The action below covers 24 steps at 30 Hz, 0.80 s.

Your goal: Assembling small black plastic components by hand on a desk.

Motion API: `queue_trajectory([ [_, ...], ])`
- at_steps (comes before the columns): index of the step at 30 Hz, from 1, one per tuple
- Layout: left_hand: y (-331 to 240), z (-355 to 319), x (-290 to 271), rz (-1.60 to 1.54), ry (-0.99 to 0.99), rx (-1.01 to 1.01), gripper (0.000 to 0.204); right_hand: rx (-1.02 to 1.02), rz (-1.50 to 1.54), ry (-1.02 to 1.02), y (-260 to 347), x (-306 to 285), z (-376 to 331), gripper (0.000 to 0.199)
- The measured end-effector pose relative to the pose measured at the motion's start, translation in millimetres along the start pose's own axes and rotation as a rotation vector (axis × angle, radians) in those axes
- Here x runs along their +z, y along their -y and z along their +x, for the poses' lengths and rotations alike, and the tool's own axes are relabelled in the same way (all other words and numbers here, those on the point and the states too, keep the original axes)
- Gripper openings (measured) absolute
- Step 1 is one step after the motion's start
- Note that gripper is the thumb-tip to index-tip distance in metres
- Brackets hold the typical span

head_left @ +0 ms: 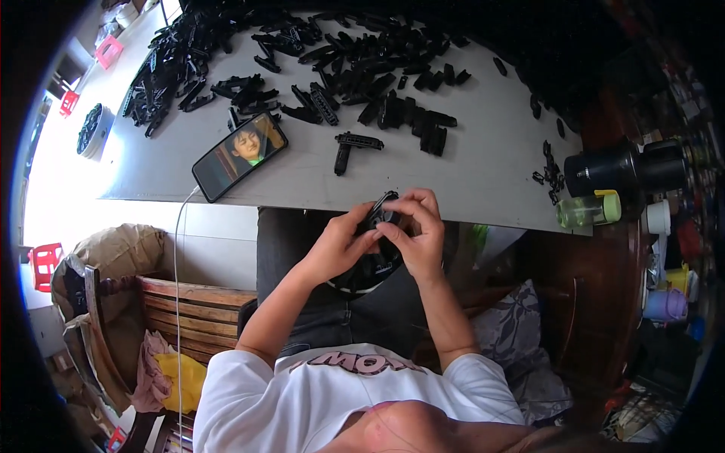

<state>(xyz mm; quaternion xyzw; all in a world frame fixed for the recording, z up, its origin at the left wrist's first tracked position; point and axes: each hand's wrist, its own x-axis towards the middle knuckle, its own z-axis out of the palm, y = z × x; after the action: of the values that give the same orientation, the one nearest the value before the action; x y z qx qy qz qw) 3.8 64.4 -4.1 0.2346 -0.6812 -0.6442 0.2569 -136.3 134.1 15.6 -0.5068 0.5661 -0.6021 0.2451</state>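
Over my lap, at the table's front edge, my left hand (341, 240) and my right hand (420, 235) meet around a small black plastic part (383, 214). My left fingers and thumb are closed on its left side. On the other side, my right thumb and fingertips press against it. Fingers hide much of the part, so its full shape does not show. Just below, several dark pieces (384, 269) lie in a light-rimmed container on my lap. Two black elongated parts (358, 141) rest on the table ahead of my hands, one crossing the other's end.
Heaps of black parts (181, 57) cover the far side of the pale table (294, 177). A phone (240, 156) playing video leans at the left, its white cable (178, 257) hanging down. At right stand a black flask (604, 172) and a green-lidded bottle (585, 212).
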Motion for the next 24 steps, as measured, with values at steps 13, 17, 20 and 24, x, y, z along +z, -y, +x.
queue_trajectory([
  [13,-2,66,-26,1.014,-0.318,0.41,0.036,0.127,-0.055,-0.401,-47,-39,45,0.014],
  [17,9,103,-45,1.294,-0.329,0.416,0.038,0.059,-1.026,-0.201,-63,-66,77,0.024],
  [20,10,111,-51,1.224,-0.327,0.476,0.035,-0.009,-1.126,-0.136,-74,-73,74,0.026],
  [24,5,96,-44,0.643,-0.28,0.168,0.028,-0.136,-1.149,-0.038,-67,-73,60,0.026],
])
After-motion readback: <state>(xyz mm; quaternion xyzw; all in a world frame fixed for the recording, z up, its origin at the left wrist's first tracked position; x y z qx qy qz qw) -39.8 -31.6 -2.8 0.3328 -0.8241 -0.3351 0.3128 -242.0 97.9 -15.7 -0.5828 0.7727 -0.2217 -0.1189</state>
